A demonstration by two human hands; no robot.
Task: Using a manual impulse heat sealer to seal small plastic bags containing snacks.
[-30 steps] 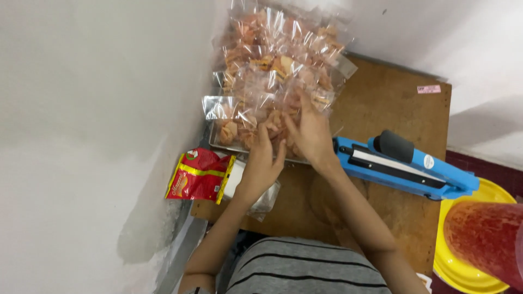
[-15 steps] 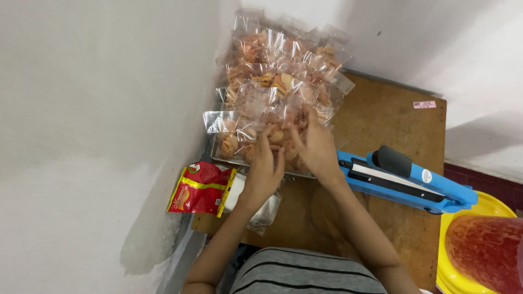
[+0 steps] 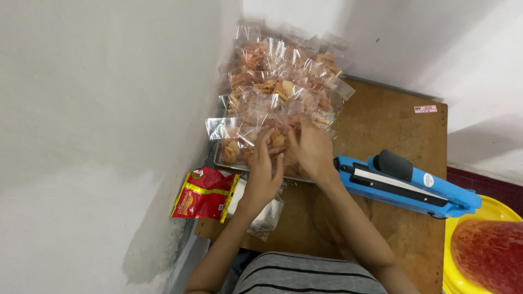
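Both hands reach into a heap of clear snack bags piled against the wall: the left hand has loose, spread fingers on the nearest bags, and the right hand lies flat and unclenched just beside it. A blue sealing machine sits on the worktop beyond the right hand's wrist, and a red packet lies outside the left hand.

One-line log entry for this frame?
left hand: on snack bags | right hand: on same pile | blue sealer: right, untouched

Bare forearms, no sleeves; a grey top with dark stripes.
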